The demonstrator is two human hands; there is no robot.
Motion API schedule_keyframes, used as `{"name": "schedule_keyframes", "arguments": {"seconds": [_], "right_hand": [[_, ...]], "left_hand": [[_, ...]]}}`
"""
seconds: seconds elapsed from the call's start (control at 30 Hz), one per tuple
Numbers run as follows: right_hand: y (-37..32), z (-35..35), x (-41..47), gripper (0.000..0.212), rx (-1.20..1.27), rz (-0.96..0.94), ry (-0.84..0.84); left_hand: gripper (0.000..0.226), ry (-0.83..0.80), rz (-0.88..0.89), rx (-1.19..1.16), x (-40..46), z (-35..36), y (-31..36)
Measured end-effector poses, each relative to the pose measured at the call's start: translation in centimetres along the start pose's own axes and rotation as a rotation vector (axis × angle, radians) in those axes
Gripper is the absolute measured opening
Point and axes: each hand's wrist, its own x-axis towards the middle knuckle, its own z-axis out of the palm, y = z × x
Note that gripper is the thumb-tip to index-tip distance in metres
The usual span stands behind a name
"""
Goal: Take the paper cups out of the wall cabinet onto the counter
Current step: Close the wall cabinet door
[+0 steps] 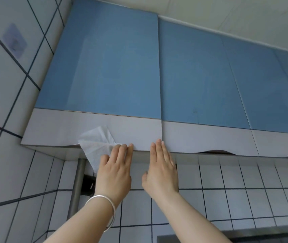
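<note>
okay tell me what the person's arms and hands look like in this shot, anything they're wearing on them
Both forearms are bare, with no sleeves reaching into view and no gloves. The left hand has a plain, smooth silver metal bangle sitting loosely around the wrist. The right hand and its wrist carry no bracelet or watch. No rings show on the fingers of either hand, and the nails that show look short and unpainted.

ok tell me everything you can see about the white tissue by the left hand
The white tissue is a thin, crumpled sheet with a soft, textured look. It lies against the grey lower band of the leftmost cabinet door, one corner hanging below the door's bottom edge. The left hand has its fingertips on the tissue's right end.
</note>
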Motion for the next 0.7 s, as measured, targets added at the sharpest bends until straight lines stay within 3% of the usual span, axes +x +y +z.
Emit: {"name": "schedule_keyframes", "arguments": {"seconds": [0.23,0.47,0.7], "right_hand": [[0.4,1.8,0.6,0.093,-0.115,0.017,0.062],[1.3,2.4,1.3,0.081,-0.220,-0.038,0.102],[1.3,1.3,2.3,0.062,-0.109,-0.006,0.102]], "left_hand": [[0.069,0.002,-0.015,0.016,0.1,1.1,0.2],[0.066,0.051,0.017,0.046,0.2,2.6,-0.5],[0.072,0.039,0.047,0.084,0.6,2.5,-0.7]]}}
